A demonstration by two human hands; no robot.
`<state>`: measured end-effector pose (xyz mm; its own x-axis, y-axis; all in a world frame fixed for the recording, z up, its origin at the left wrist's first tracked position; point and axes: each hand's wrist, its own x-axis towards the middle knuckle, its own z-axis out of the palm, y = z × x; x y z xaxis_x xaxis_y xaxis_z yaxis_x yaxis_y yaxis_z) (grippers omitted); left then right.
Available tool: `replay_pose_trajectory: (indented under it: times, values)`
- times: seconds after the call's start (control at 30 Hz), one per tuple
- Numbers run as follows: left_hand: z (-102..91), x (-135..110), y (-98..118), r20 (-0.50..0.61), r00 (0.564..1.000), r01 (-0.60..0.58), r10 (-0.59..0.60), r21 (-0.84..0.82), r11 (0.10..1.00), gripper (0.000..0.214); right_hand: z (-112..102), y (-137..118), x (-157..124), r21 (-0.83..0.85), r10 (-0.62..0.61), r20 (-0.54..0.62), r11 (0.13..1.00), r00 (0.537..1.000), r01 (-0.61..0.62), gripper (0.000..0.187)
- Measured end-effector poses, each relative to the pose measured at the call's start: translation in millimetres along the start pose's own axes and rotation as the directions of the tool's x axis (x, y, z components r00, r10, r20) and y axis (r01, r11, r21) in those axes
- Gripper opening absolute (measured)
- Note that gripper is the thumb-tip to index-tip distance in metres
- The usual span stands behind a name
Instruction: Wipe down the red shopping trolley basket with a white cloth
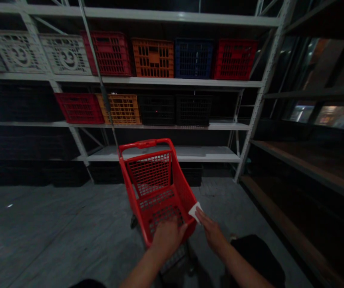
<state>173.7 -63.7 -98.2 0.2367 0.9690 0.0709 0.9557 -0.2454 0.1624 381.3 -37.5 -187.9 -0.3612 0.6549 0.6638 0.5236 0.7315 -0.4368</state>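
A person is reaching down with both hands to a red plastic cart [156, 180] standing on the concrete floor [40, 228] before steel shelving [267, 80]. The left hand [168, 238] is lying over the cart's near rim, its grip too hidden to tell whether it is clamping or merely resting. The right hand [212, 234] is stretching its fingers [201, 218] to a white slip [196, 212] at the cart's right rim, touching it, though whether that grip is truly pinching cannot be told. The cart is looking light and stiff, best taken by its red handle [143, 144]; the slip is looking thin and floppy, a fingertip job. One cart and one slip are showing, with seven crates [153, 58] on the upper shelf [172, 81], three white, two red, one orange, one blue, and four lower down: one red, one orange, two black.
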Motion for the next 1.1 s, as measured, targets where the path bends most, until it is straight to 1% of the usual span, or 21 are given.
replay_pose_trajectory:
  times: [0.03, 0.1, 0.17, 0.2, 0.3, 0.37, 0.43, 0.5, 0.57, 0.63, 0.67, 0.73, 0.8, 0.87, 0.93, 1.0, 1.1]
  values:
    - [8.6, -2.9, 5.8, 0.011, 1.0, 0.023, -0.023, 0.012, 1.0, 0.058, -0.6, -5.4, -6.3, -0.015, -0.015, 0.023, 1.0, 1.0, 0.016, 0.064]
    - [19.9, -6.7, 7.7, 0.008, 1.0, 0.027, -0.027, 0.05, 0.998, 0.063, -2.9, -11.0, -12.8, -0.045, -0.051, 0.087, 0.997, 0.995, 0.055, 0.065]
    - [22.4, -8.4, 1.2, 0.018, 1.0, -0.014, 0.012, 0.083, 0.996, 0.066, -6.3, -8.8, -9.1, -0.067, -0.101, 0.158, 0.991, 0.982, 0.113, 0.067]
    - [20.9, -8.7, -3.2, 0.021, 0.999, -0.035, 0.033, 0.093, 0.995, 0.065, -8.0, -5.0, -2.9, -0.071, -0.129, 0.187, 0.987, 0.974, 0.144, 0.068]
    - [12.1, -8.6, -13.5, 0.029, 0.998, -0.067, 0.064, 0.112, 0.991, 0.064, -10.4, 13.3, 30.5, -0.058, -0.194, 0.231, 0.975, 0.953, 0.213, 0.068]
    - [7.6, -8.2, -16.5, 0.037, 0.998, -0.057, 0.053, 0.123, 0.991, 0.064, -7.8, 26.7, 59.4, -0.05, -0.2, 0.227, 0.975, 0.953, 0.216, 0.068]
    - [5.9, -7.7, -17.7, 0.04, 0.999, -0.033, 0.028, 0.127, 0.991, 0.065, -1.2, 36.8, 85.5, -0.058, -0.183, 0.193, 0.978, 0.964, 0.198, 0.065]
    - [6.6, -7.2, -18.8, 0.035, 0.999, -0.017, 0.013, 0.13, 0.991, 0.067, 8.3, 40.8, 101.3, -0.082, -0.149, 0.12, 0.984, 0.982, 0.159, 0.058]
    - [8.4, -6.7, -20.9, 0.026, 0.999, -0.027, 0.024, 0.13, 0.991, 0.068, 17.9, 37.0, 101.2, -0.102, -0.101, 0.034, 0.989, 0.994, 0.104, 0.053]
    - [10.0, -6.4, -24.2, 0.018, 0.999, -0.043, 0.041, 0.132, 0.99, 0.069, 24.1, 25.5, 83.7, -0.106, -0.065, -0.014, 0.992, 0.998, 0.063, 0.052]
    - [10.4, -6.3, -26.1, 0.015, 0.999, -0.053, 0.051, 0.134, 0.99, 0.069, 25.1, 17.7, 69.9, -0.103, -0.058, -0.01, 0.993, 0.998, 0.057, 0.053]
    - [10.3, -6.3, -29.9, 0.014, 0.998, -0.07, 0.069, 0.138, 0.988, 0.071, 22.7, 1.0, 37.8, -0.092, -0.064, 0.037, 0.993, 0.997, 0.067, 0.058]
    - [9.0, -6.6, -33.2, 0.015, 0.996, -0.092, 0.091, 0.142, 0.986, 0.072, 16.3, -12.4, 10.6, -0.085, -0.077, 0.109, 0.993, 0.991, 0.087, 0.064]
    - [7.4, -7.3, -35.4, 0.02, 0.992, -0.124, 0.122, 0.144, 0.982, 0.072, 9.7, -17.2, -0.4, -0.082, -0.101, 0.164, 0.99, 0.981, 0.115, 0.067]
    - [6.1, -8.1, -36.6, 0.026, 0.988, -0.152, 0.15, 0.15, 0.977, 0.071, 6.5, -11.4, 9.1, -0.084, -0.13, 0.168, 0.986, 0.977, 0.145, 0.066]
    - [5.1, -8.8, -37.3, 0.035, 0.987, -0.161, 0.157, 0.161, 0.974, 0.07, 8.0, 2.1, 34.2, -0.09, -0.144, 0.127, 0.984, 0.981, 0.156, 0.062]
    - [3.9, -9.0, -37.8, 0.037, 0.989, -0.149, 0.145, 0.168, 0.974, 0.07, 16.8, 23.3, 77.1, -0.116, -0.102, 0.057, 0.987, 0.993, 0.108, 0.052]
